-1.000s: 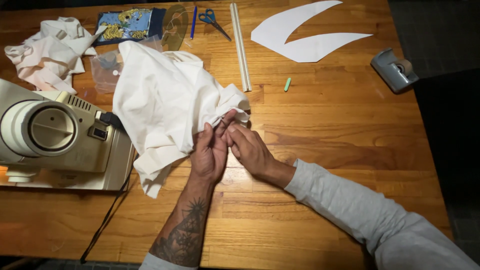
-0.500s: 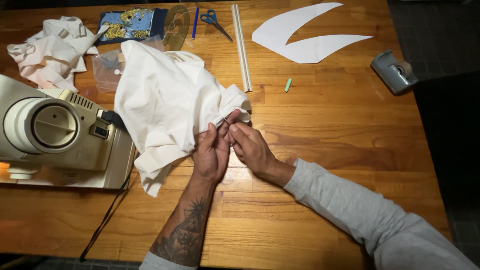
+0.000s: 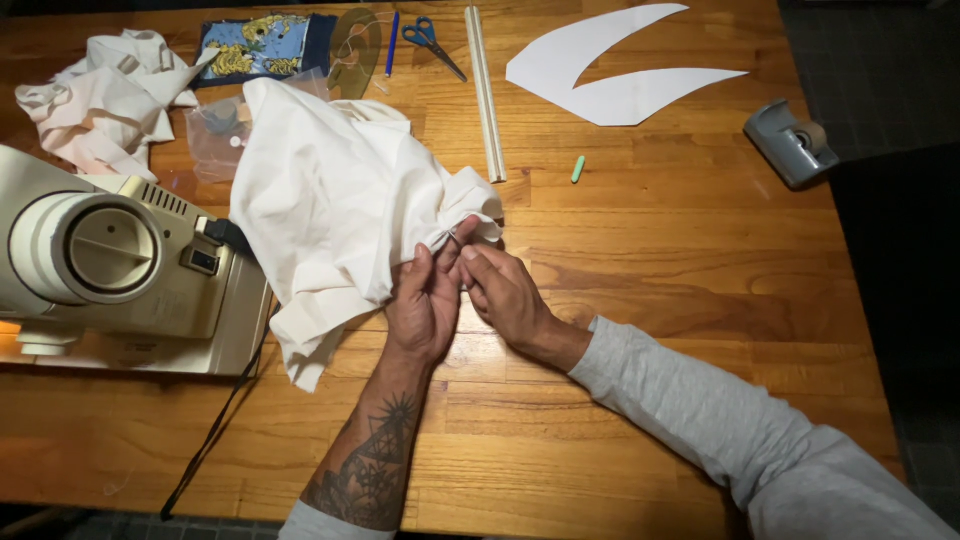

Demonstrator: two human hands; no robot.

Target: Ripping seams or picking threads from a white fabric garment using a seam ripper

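Left hand [image 3: 425, 300] and right hand [image 3: 505, 295] side by side at table centre, both pinching the near-right edge of the white fabric [image 3: 330, 200]; fabric heaped on wooden table [image 3: 680, 230], sewing machine [image 3: 110, 265] just left; scissors [image 3: 432, 38] and paper pattern [image 3: 610, 80] far.

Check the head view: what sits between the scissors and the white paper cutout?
A long pale ruler-like strip lies on the wooden table between the scissors and the white paper cutout, per the head view.
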